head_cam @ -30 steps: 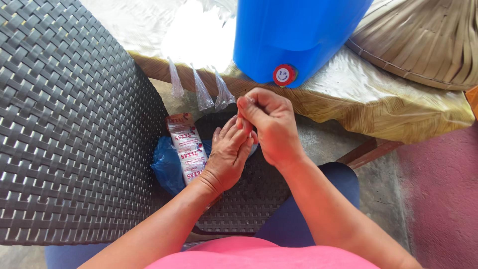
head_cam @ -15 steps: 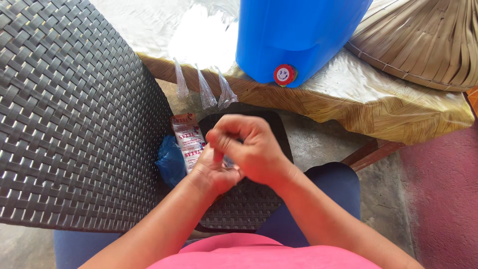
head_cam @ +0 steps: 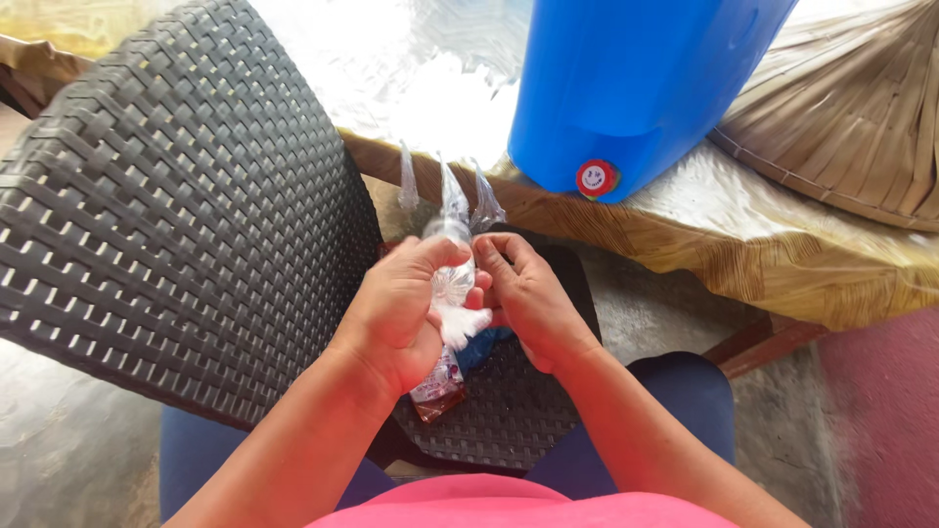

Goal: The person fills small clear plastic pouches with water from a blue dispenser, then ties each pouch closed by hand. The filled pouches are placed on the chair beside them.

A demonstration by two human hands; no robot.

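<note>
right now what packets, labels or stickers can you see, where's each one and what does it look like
Small clear plastic bag: pinched between left hand and right hand, twisted white tail below.
Printed packet: under the left hand, on the woven seat, red and white.
Round sticker: low on the blue container, red rim, white smiling face.

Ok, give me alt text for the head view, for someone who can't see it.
Two bare hands hold a small clear plastic bag at its twisted neck, the left hand wrapped around it and the right hand pinching beside it. Below them sits a dark woven stool, with a dark woven chair at the left and a blue container on a foil-covered table ahead.
</note>
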